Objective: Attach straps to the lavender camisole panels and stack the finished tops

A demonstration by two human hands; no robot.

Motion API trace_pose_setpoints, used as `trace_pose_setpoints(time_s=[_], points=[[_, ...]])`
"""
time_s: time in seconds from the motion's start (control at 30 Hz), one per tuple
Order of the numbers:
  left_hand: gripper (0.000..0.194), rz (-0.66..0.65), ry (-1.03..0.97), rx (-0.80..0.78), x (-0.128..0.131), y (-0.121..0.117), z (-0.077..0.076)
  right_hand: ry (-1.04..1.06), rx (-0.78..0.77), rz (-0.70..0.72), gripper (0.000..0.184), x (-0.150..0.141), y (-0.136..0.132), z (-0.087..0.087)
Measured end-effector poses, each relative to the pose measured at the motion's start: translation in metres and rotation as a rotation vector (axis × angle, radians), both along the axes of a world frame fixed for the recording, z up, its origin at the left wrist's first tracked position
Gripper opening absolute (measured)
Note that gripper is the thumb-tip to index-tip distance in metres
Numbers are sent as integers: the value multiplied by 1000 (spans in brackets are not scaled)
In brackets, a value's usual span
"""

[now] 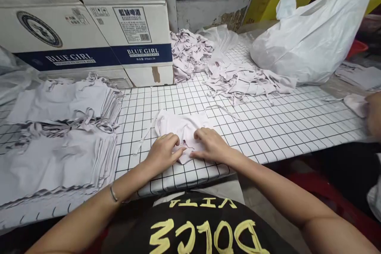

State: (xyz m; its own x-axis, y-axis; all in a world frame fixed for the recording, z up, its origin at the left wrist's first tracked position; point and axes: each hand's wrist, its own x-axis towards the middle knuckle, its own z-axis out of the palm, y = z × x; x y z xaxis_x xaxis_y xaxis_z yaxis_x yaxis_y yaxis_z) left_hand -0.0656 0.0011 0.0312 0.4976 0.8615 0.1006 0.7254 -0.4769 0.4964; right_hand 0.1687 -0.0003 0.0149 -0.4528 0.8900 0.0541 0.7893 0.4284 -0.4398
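Note:
A small pale pink cloth piece with thin straps (181, 125) lies on the grid-patterned table cover in front of me. My left hand (163, 151) rests on its lower left side, fingers curled and thumb against the cloth. On the right side, my right hand (210, 145) grips it with bent fingers and the thumb below. The fabric is wrinkled between the hands, and a small dark reddish spot with a thin line shows there. One strap trails to the left, and another stretches to the upper right.
Neat stacks of similar pieces (56, 154) lie at left. Behind them stand white-and-blue cartons (98, 31). Loose piles of pale pink pieces (247, 81) are further back, beside a big white plastic bag (303, 47). Another person's hand (374, 113) shows at the right edge.

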Motion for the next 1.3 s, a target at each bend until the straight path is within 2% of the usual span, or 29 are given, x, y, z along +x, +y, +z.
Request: trace_pose_setpoints(time_s=[0.1,0.17,0.2,0.27,0.33,0.37,0.43,0.5,0.57,0.63,0.73,0.8,0.87,0.93,1.0,1.07,1.13,1.2,1.3], points=[[23,19,-15,52,5,-26,-12,-63,144,34,36,-29,2,-19],[21,-42,-38,25,10,-33,-16,-101,197,103,18,-40,17,-19],[19,-95,-38,10,14,-36,-17,-103,222,107,16,-43,26,-14],[31,-179,-3,-5,22,-40,-19,-49,289,25,18,-42,43,4],[54,-181,53,-4,28,-41,-22,49,388,-118,17,-31,58,31],[60,-157,68,-4,30,-39,-23,89,448,-186,16,-23,65,46],[52,-115,55,-16,27,-32,-23,125,566,-316,12,-1,78,77],[29,-130,37,-47,17,-20,-18,100,616,-414,8,25,88,104],[20,-169,24,-85,3,-5,-6,33,549,-487,6,51,94,122],[19,-167,-14,-154,-10,9,12,-71,366,-532,6,73,94,129],[26,-144,-108,-389,-20,24,46,-204,67,-525,9,91,88,124],[30,-168,-162,-503,-19,30,67,-234,-26,-501,9,91,83,117],[32,-228,-246,-527,-14,35,87,-118,-45,-397,10,82,77,113],[28,-315,-340,-559,-8,41,106,164,-131,-127,26,66,73,113],[25,-364,-411,-597,-7,49,123,421,-348,228,42,46,71,116],[23,-365,-424,-593,-9,59,138,488,-597,456,44,25,72,119],[24,-373,-358,-543,-11,68,148,474,-709,495,38,7,73,124],[34,-411,-288,-483,-8,72,153,501,-682,439,34,-7,75,132],[47,-457,-340,-492,2,74,152,532,-612,372,31,-18,76,150]])
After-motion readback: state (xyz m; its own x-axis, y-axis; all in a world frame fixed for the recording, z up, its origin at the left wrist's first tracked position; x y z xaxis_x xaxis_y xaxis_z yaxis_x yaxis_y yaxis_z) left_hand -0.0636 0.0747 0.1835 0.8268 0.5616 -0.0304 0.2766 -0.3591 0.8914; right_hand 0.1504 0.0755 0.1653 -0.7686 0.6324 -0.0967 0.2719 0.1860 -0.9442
